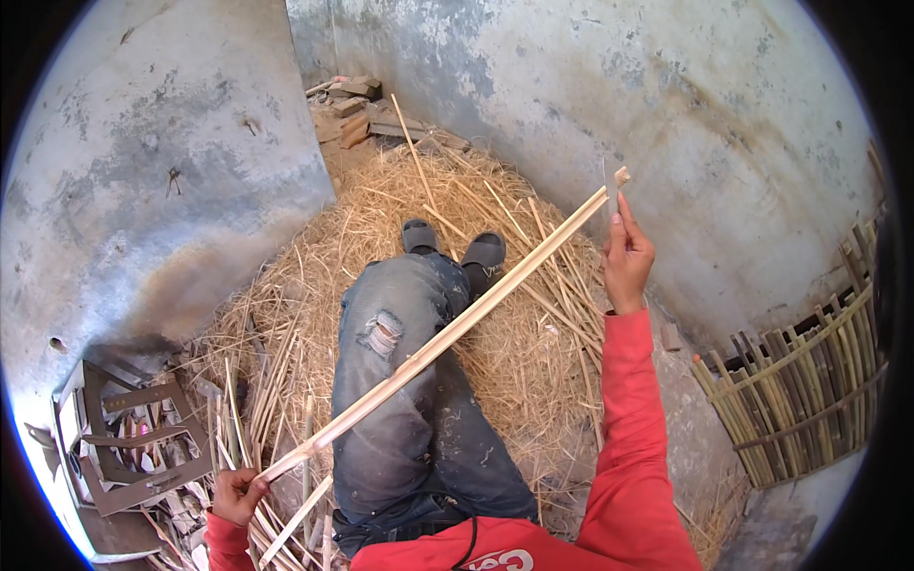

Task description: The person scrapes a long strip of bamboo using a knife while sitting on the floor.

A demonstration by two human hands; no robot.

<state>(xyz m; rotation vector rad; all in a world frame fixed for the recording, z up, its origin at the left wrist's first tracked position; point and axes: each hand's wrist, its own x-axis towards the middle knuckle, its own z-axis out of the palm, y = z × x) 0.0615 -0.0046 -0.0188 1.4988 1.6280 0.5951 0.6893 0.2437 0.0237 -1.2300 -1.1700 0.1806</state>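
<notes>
A long split bamboo strip [457, 322] runs slantwise across my lap, from low on the left to high on the right. My left hand [236, 495] is closed around its lower end. Beyond my knees, my right hand [628, 265] is raised at the strip's far end. It grips a thin knife [610, 190], its blade standing upright against that end, the handle hidden by my fingers. The index finger points upward, and a small pale bamboo chip [623, 176] shows just above its tip.
Shavings [533, 381] and loose bamboo strips cover the floor around my legs. A dark metal frame [143, 443] stands at lower left, with scraps around it. A slatted bamboo basket [809, 395] leans at right. Bricks [356, 126] lie in the far corner between worn walls [609, 86].
</notes>
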